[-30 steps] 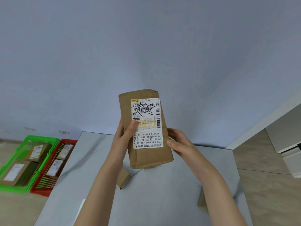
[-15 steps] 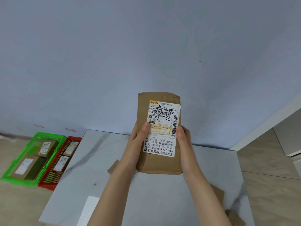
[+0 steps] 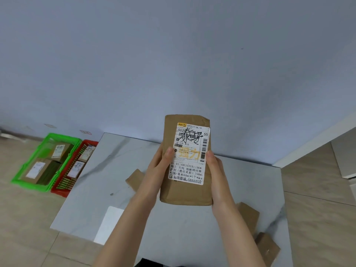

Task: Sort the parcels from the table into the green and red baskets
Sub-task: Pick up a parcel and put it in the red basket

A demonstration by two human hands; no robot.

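A brown paper-wrapped parcel [image 3: 185,193] is held upright above the white marbled table [image 3: 115,160], with its white shipping label [image 3: 189,154] turned towards the camera. It is gripped along both long sides. The left hand [image 3: 159,170] is wrapped round the left edge, with the thumb laid on the front at the label's margin and the fingers hidden behind. The right hand [image 3: 215,170] is curled round the right edge in the same way, thumb pressed on the front beside the barcode. The label is scrawled over in black marker.

On the floor to the left of the table, two slotted plastic baskets are set side by side and touching. In the green basket [image 3: 32,186], the one farther from the table, two brown labelled parcels are seen: one at the far end [image 3: 59,151] and one at the near end [image 3: 36,170]. Just beside the near one lies a dark green item [image 3: 51,171] whose kind cannot be told. In the red basket [image 3: 60,192], next to the table, two labelled parcels are laid in a row, one farther [image 3: 87,152] and one nearer [image 3: 76,168].

More brown parcels are left on the table: a small one [image 3: 134,178] behind the left forearm and two [image 3: 248,216] [image 3: 267,247] at the right near corner. A white sheet [image 3: 109,224] lies at the table's near edge.
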